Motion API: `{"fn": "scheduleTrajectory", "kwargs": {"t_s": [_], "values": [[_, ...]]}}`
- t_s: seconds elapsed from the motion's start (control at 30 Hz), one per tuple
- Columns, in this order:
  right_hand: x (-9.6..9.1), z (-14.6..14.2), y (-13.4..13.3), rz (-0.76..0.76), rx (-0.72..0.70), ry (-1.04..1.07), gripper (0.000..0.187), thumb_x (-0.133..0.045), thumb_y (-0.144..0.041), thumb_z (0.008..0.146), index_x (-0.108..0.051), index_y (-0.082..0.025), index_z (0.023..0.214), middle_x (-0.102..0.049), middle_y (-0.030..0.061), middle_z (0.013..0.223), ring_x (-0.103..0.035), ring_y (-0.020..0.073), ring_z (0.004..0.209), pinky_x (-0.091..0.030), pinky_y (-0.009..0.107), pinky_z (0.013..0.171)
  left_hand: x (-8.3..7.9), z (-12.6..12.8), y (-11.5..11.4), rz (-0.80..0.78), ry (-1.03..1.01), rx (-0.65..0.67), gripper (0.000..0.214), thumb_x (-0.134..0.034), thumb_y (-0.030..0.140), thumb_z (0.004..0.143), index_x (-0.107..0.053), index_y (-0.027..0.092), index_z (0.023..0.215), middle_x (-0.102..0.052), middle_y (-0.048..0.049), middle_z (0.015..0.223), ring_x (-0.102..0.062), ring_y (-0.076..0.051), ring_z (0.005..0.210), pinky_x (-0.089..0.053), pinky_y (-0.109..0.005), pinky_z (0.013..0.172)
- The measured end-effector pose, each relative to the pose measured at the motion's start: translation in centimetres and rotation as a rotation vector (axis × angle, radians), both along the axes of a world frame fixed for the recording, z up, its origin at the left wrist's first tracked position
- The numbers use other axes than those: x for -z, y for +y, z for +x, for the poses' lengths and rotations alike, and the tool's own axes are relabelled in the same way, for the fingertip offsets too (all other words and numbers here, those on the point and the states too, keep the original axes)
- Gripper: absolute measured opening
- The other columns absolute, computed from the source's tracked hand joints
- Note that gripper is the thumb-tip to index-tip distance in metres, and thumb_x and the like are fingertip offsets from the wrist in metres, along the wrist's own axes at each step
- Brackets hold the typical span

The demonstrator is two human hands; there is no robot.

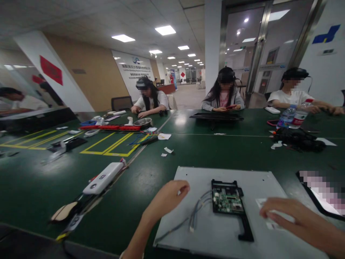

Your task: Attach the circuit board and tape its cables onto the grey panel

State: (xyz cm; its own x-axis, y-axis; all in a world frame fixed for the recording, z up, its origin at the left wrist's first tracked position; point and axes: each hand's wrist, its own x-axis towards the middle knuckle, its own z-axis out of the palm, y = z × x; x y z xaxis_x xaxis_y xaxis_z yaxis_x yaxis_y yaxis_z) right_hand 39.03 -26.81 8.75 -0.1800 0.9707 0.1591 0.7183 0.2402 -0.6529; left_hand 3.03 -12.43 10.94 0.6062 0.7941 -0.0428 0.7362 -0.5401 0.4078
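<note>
A light grey metal panel point(199, 230) lies flat in front of me on the green table. On it sits a black plastic bracket point(246, 228) with a green circuit board point(229, 203). Thin cables point(192, 217) run from the board to the left across the panel. My left hand point(171, 196) hovers over the panel's left part, fingers curled in; whatever they may hold is hidden. At the right, my right hand point(293, 214) is above a small clear plastic bag point(272, 225) on the panel, with thumb and forefinger apart and nothing visible between them.
A phone-like device point(323, 194) lies right of the panel. Left are a white power bank-like box point(105, 178) and a roundish beige-topped object point(64, 212). Bottles point(299, 115), a black bundle point(299, 138) and paper scraps point(168, 150) lie farther back. Several people sit across the table.
</note>
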Motion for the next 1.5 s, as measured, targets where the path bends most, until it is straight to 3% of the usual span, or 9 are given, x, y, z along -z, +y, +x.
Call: {"fn": "scheduleTrajectory", "kwargs": {"t_s": [0.1, 0.17, 0.3, 0.6, 0.9, 1.1, 1.27, 1.4, 1.5], "values": [[2.4, 0.1, 5.4, -0.067, -0.085, -0.030, 0.029, -0.043, -0.038, 0.094, -0.068, -0.026, 0.092, -0.070, 0.0041, 0.096, -0.065, 0.0215, 0.090, -0.050, 0.033, 0.082, 2.2, -0.4, 6.1, 0.051, 0.231, -0.211, 0.028, -0.043, 0.031, 0.089, -0.066, 0.019, 0.078, -0.068, -0.0058, 0.081, -0.062, -0.017, 0.076, -0.043, -0.024, 0.069], [4.8, 0.4, 8.5, -0.003, 0.008, -0.060, 0.028, -0.043, -0.035, 0.092, -0.068, -0.023, 0.094, -0.070, 0.0063, 0.097, -0.064, 0.0239, 0.091, -0.048, 0.037, 0.085, 3.7, -1.0, 9.5, 0.142, 0.290, -0.440, 0.024, -0.044, 0.027, 0.087, -0.067, 0.020, 0.083, -0.068, -0.0062, 0.088, -0.063, -0.018, 0.082, -0.044, -0.024, 0.070], [9.6, 1.5, 11.5, 0.122, 0.238, 0.026, 0.027, -0.043, -0.032, 0.088, -0.067, -0.020, 0.092, -0.070, 0.0082, 0.096, -0.064, 0.0237, 0.088, -0.050, 0.036, 0.078, 6.9, -2.4, 13.4, 0.348, 0.255, -0.620, 0.033, -0.035, 0.026, 0.091, -0.061, 0.017, 0.110, -0.061, -0.0131, 0.114, -0.059, -0.024, 0.102, -0.046, -0.032, 0.082], [12.9, 3.3, 11.4, 0.217, 0.348, 0.045, 0.026, -0.045, -0.033, 0.084, -0.067, -0.021, 0.091, -0.070, 0.0067, 0.091, -0.065, 0.0229, 0.077, -0.050, 0.037, 0.072, 12.5, -4.6, 15.7, 0.570, 0.168, -0.527, 0.041, -0.043, 0.025, 0.090, -0.051, 0.011, 0.128, -0.042, -0.0157, 0.142, -0.039, -0.026, 0.131, -0.032, -0.039, 0.109], [12.8, 2.2, 11.2, 0.206, 0.359, 0.176, 0.019, -0.055, -0.033, 0.080, -0.068, -0.023, 0.088, -0.071, 0.0056, 0.092, -0.065, 0.0222, 0.075, -0.050, 0.037, 0.073, 12.8, -4.7, 17.2, 0.486, 0.198, -0.506, 0.041, -0.041, 0.029, 0.091, -0.053, 0.013, 0.127, -0.032, -0.0142, 0.150, -0.031, -0.027, 0.137, -0.031, -0.040, 0.110], [11.1, 2.9, 10.8, 0.130, 0.513, 0.807, 0.056, -0.076, -0.039, 0.066, -0.062, -0.021, 0.117, -0.073, 0.0086, 0.093, -0.044, 0.0069, 0.042, -0.033, 0.021, 0.037, 11.9, -3.9, 17.7, 0.427, 0.211, -0.538, 0.041, -0.036, 0.028, 0.094, -0.051, 0.015, 0.130, -0.046, -0.0138, 0.141, -0.041, -0.024, 0.130, -0.033, -0.041, 0.107], [10.3, 4.2, 10.6, 0.149, 0.540, 1.244, 0.062, -0.083, -0.033, 0.057, -0.064, -0.023, 0.116, -0.071, 0.0052, 0.086, -0.022, -0.0011, 0.035, -0.016, 0.018, 0.029, 11.6, -3.7, 17.0, 0.441, 0.214, -0.500, 0.036, -0.037, 0.027, 0.093, -0.057, 0.013, 0.119, -0.057, -0.0141, 0.128, -0.053, -0.022, 0.117, -0.040, -0.033, 0.099], [10.7, 4.0, 10.3, 0.152, 0.513, 1.350, 0.047, -0.078, -0.034, 0.066, -0.066, -0.022, 0.109, -0.043, -0.0106, 0.048, -0.021, 0.0013, 0.034, -0.019, 0.016, 0.031, 11.2, -3.4, 16.2, 0.439, 0.235, -0.522, 0.032, -0.039, 0.025, 0.091, -0.061, 0.016, 0.112, -0.065, -0.0121, 0.111, -0.061, -0.023, 0.102, -0.045, -0.031, 0.089], [11.5, 4.4, 10.4, 0.143, 0.535, 1.362, 0.039, -0.077, -0.035, 0.066, -0.067, -0.020, 0.100, -0.035, -0.0119, 0.045, -0.025, 0.0027, 0.035, -0.020, 0.016, 0.033, 10.9, -3.2, 15.8, 0.482, 0.234, -0.554, 0.033, -0.039, 0.022, 0.090, -0.061, 0.017, 0.115, -0.067, -0.0113, 0.106, -0.063, -0.024, 0.098, -0.045, -0.033, 0.088]]}}
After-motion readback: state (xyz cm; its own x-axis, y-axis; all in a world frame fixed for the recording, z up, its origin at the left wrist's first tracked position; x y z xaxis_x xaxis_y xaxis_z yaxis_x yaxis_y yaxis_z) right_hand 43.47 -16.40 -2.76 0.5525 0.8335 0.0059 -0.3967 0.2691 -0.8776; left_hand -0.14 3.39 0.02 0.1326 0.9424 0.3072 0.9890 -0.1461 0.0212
